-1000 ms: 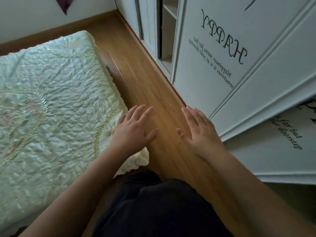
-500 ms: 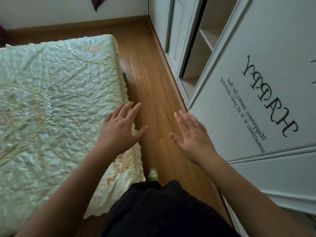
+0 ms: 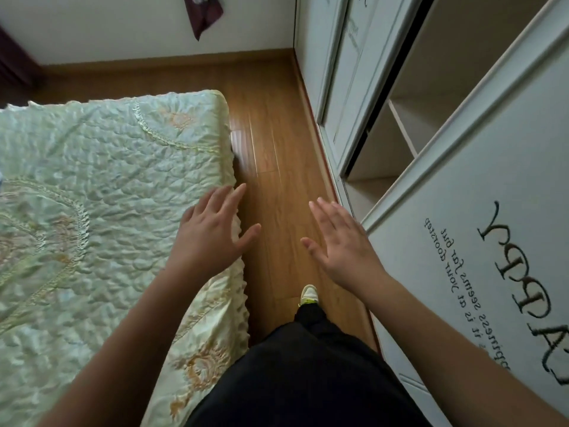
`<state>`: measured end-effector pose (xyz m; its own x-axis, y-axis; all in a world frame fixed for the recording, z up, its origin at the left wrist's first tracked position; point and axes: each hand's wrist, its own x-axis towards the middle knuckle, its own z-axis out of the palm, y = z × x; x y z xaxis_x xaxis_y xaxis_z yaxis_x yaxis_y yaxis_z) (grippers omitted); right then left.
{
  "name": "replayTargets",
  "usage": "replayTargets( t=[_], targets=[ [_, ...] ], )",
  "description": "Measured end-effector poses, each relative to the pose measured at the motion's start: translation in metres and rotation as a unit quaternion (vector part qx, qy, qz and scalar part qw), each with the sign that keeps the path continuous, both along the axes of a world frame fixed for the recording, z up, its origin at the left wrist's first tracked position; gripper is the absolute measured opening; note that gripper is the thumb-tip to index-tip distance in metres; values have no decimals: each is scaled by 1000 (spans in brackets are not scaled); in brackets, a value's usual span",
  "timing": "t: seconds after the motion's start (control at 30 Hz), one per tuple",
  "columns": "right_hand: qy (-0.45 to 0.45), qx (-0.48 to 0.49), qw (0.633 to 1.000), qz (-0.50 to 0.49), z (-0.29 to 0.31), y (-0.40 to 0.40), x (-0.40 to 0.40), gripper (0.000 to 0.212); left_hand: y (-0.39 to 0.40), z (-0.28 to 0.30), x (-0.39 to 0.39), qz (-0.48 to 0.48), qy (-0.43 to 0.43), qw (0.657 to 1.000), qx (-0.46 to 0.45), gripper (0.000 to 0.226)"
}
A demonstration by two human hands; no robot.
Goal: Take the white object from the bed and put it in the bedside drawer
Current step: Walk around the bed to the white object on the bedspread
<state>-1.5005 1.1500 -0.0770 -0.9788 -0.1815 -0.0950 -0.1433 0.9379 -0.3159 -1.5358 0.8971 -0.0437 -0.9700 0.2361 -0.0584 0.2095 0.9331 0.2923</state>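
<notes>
I had both hands out in front of me, palms down and holding nothing: the left hand (image 3: 212, 229) was spread wide over the near corner of the bed (image 3: 92, 195), its fingers (image 3: 238, 192) reaching just past the frilled edge, and the right hand (image 3: 341, 245) was just as open over the wooden floor (image 3: 274, 134), close beside the white wardrobe door (image 3: 480, 241) with its printed lettering. I judged the hands were held loose like that only for balance and readiness, since I was standing in the narrow strip between bed and wardrobe, one shoe (image 3: 308, 294) showing below my dark trousers (image 3: 308, 380). The white object was nowhere I could make out on the quilted cover, and no bedside drawer was in view either; a pale sliver at the far left edge of the bed was too small to identify. So the task looked not yet begun, and I reckoned I first had to find the object farther along the bed.
</notes>
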Motion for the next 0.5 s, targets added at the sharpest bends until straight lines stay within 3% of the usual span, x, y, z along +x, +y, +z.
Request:
replayTargets(
  t=[0.5],
  targets=[
    [-40,-43,994,94,-9,39,-246,68,44,-3,-195,84,-36,995,-28,80]
  ],
)
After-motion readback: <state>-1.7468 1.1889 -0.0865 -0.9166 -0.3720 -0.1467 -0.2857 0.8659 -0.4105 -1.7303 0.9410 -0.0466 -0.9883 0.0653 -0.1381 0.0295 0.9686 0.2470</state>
